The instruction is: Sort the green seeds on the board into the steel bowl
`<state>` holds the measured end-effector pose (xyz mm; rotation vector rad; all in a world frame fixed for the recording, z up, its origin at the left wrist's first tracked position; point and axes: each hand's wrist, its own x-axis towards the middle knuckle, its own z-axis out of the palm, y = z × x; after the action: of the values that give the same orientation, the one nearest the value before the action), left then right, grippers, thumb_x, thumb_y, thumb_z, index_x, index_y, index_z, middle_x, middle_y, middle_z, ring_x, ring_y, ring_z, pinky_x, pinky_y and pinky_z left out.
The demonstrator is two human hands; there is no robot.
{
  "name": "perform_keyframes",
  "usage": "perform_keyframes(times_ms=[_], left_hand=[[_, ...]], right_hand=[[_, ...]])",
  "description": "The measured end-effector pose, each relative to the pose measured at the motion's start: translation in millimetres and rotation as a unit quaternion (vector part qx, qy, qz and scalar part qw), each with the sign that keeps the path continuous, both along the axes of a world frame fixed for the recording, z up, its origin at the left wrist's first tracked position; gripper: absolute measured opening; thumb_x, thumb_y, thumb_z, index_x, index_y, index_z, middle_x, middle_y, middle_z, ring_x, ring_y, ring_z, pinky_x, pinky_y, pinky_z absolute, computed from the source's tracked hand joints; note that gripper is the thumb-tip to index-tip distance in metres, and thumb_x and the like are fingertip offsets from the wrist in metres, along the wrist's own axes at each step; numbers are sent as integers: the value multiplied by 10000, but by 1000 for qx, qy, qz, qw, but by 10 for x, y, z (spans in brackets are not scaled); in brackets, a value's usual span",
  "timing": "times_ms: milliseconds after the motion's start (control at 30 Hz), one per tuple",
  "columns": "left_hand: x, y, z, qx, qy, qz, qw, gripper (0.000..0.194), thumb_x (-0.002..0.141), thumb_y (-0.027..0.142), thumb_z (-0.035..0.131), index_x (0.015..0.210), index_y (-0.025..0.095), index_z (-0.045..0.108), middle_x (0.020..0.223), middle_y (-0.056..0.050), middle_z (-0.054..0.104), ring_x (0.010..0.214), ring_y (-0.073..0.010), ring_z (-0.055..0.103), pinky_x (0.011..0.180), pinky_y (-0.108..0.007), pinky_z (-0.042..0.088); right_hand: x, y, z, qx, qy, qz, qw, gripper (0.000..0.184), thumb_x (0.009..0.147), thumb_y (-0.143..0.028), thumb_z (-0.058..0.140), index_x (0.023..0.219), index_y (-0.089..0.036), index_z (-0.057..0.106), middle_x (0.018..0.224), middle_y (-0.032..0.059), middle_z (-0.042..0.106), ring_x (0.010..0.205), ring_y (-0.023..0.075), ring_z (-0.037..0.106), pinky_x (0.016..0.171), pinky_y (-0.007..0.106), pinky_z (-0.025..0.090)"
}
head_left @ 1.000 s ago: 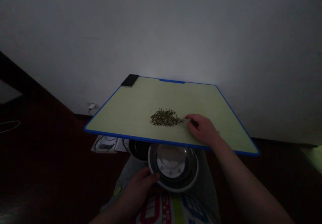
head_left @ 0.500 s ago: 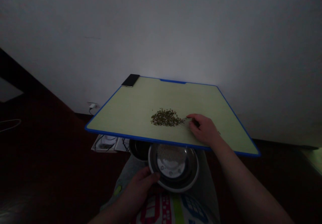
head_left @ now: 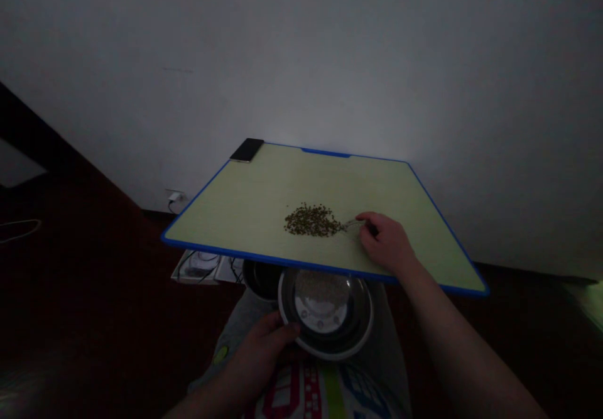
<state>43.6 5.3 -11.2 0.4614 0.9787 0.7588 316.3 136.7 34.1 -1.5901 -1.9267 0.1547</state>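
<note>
Right hand [head_left: 386,241] drawn slightly back | thin tool [head_left: 351,223] held in right grip, tip by grain pile [head_left: 311,220] on tabletop [head_left: 330,177] | bowl [head_left: 330,354] gripped at rim by left hand [head_left: 259,347] | pile seemingly little altered

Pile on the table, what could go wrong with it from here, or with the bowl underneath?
The tool in the right hand is at the edge of the loose pile, so a quick push could scatter bits across the flat table. The bowl, gripped at its rim by the left hand, might tip if the legs shift.
</note>
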Motion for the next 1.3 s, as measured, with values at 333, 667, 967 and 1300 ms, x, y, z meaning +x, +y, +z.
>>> perform_keyframes(times_ms=[333, 667, 967, 1300], left_hand=[[-1, 7, 42, 6, -10, -6, 1000, 372, 595, 408, 912, 875, 181, 819, 926, -105, 855, 1013, -350, 775, 942, -461, 594], [5, 14, 84, -8, 23, -3, 1000, 355, 564, 386, 921, 824, 174, 803, 896, -110, 852, 946, -353, 784, 962, -508, 581], [12, 16, 80, 8, -3, -11, 1000, 344, 609, 391, 906, 864, 175, 824, 901, -104, 854, 1013, -350, 774, 958, -465, 588], [-8, 4, 56, 2, -14, -4, 1000, 333, 614, 381, 912, 869, 185, 824, 920, -97, 856, 1028, -348, 771, 961, -468, 587]], right_hand=[[-11, 11, 0, -11, -7, 29, 999, 369, 827, -261, 499, 1063, -143, 757, 697, 52, 669, 640, 190, 593, 686, 325, 473], [-19, -10, 17, -11, -11, 71, 997, 339, 860, -238, 512, 1096, -170, 745, 776, 63, 708, 680, 193, 619, 696, 327, 492], [-16, 9, -1, -10, -12, 76, 997, 357, 885, -240, 506, 1137, -140, 738, 898, 110, 747, 770, 215, 662, 762, 356, 522], [-22, 12, -7, -3, -17, 91, 996, 352, 905, -252, 500, 1145, -153, 737, 910, 107, 749, 780, 213, 667, 757, 352, 524]])
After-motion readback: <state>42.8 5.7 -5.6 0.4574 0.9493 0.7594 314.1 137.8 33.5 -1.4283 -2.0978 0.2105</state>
